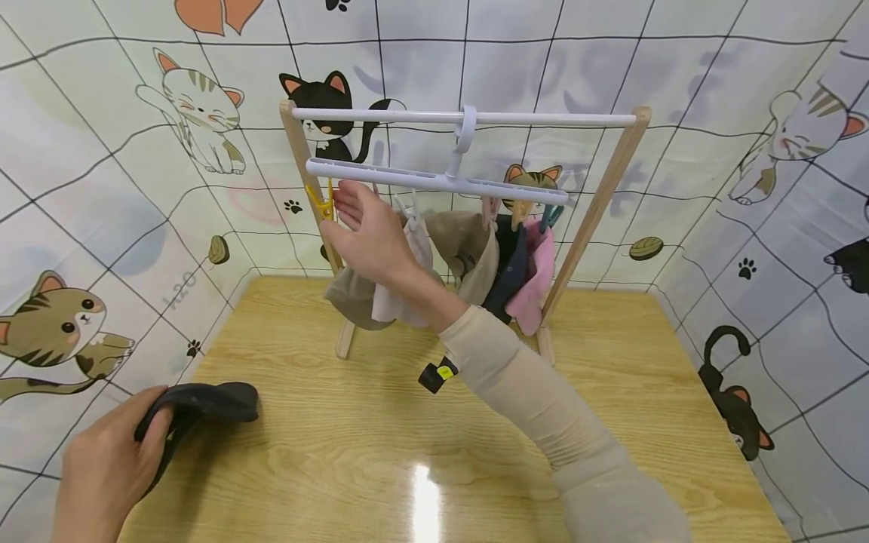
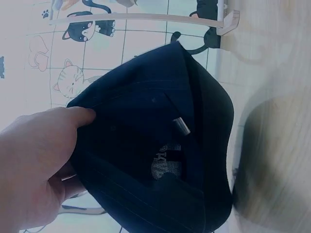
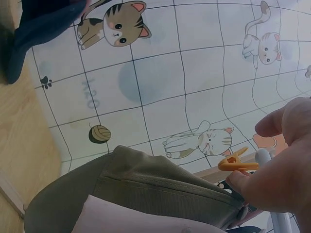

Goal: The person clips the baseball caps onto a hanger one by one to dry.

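Observation:
My left hand (image 1: 109,460) grips a dark navy cap (image 1: 210,400) by its edge, low over the left side of the table. In the left wrist view the inside of this cap (image 2: 131,116) shows, with a label and a small metal buckle. My right hand (image 1: 376,234) is raised at the left end of a white hanger (image 1: 407,178), fingers extended and nothing held. Just beyond its fingertips a yellow clothespin (image 1: 320,202) hangs from the hanger. Below that hand hang an olive cap (image 3: 131,182) and a pale pink cap (image 1: 400,305), partly hidden by the forearm.
The hanger hooks over the white rail of a wooden-legged rack (image 1: 597,204) on the wood table (image 1: 326,452). Further right along it hang a beige cap (image 1: 465,241), another navy cap (image 1: 511,264) and a pink cap (image 1: 536,279) on clothespins. Cat-print cloth (image 1: 801,249) surrounds the table.

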A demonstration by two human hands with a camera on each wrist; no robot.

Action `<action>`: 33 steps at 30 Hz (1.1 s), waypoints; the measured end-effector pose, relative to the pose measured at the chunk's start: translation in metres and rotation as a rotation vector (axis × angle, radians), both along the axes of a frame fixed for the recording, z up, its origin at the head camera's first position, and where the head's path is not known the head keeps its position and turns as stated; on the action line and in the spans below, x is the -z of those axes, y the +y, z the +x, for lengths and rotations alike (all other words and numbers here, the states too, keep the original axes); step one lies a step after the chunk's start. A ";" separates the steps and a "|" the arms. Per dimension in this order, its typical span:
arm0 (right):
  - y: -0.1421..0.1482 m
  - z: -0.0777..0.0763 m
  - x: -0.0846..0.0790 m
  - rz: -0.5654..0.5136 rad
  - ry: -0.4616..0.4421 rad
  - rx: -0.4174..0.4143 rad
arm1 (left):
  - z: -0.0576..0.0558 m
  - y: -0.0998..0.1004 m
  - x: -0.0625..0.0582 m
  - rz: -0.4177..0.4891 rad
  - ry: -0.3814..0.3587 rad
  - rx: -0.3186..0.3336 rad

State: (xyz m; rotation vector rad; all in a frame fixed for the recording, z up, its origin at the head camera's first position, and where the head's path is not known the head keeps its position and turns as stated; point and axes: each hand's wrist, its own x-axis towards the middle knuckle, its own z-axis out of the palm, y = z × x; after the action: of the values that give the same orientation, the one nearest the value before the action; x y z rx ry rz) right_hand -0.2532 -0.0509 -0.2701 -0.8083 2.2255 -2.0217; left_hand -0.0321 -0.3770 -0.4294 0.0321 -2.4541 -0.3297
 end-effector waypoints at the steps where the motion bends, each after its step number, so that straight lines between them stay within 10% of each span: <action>1: -0.001 0.000 0.000 -0.001 -0.003 0.008 | -0.002 0.001 -0.001 0.003 0.014 -0.002; 16: -0.007 0.004 -0.006 -0.035 -0.011 0.057 | -0.024 0.014 -0.012 -0.020 0.182 0.016; 33: -0.012 0.014 -0.009 -0.017 0.067 0.240 | -0.047 0.031 -0.027 0.058 0.293 0.245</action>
State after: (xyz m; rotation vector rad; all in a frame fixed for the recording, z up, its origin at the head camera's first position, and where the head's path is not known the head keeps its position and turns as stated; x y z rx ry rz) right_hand -0.2395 -0.0632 -0.2610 -0.6463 2.4517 -2.1449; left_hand -0.0792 -0.3458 -0.4027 -0.2751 -2.1586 -0.4763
